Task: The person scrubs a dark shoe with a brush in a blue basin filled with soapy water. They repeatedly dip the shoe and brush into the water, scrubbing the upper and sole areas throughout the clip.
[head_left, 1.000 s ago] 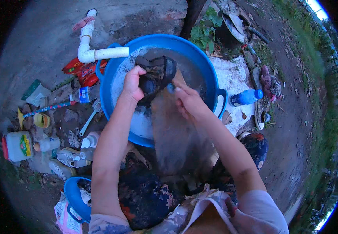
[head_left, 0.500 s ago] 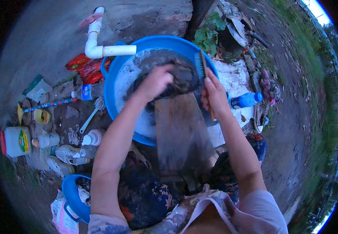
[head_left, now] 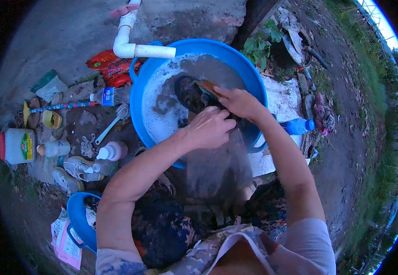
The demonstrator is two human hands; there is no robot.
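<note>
Sudsy grey water fills a large blue basin (head_left: 133,107), and a board (head_left: 217,167) slopes from it toward my lap. At the board's upper end lies a soaked dark item (head_left: 186,89), shaped like a shoe. My left hand (head_left: 210,127) is closed on its near end, the fingers curled. My right hand (head_left: 244,104) grips a wooden-backed scrubbing brush (head_left: 209,87), held across the dark item. The bristles mostly face away from view, and both palms are hidden.
A white pipe (head_left: 155,51) juts over the basin's far left rim. On the left are a long-handled brush (head_left: 109,128), pale shoes (head_left: 82,168), a white jar (head_left: 19,145) and a smaller blue tub (head_left: 77,220). A blue bottle (head_left: 297,126) lies at the right.
My left hand has come nearer and right onto the item's near end. My right hand has swung the brush from upright at the right rim inward over the dark item.
</note>
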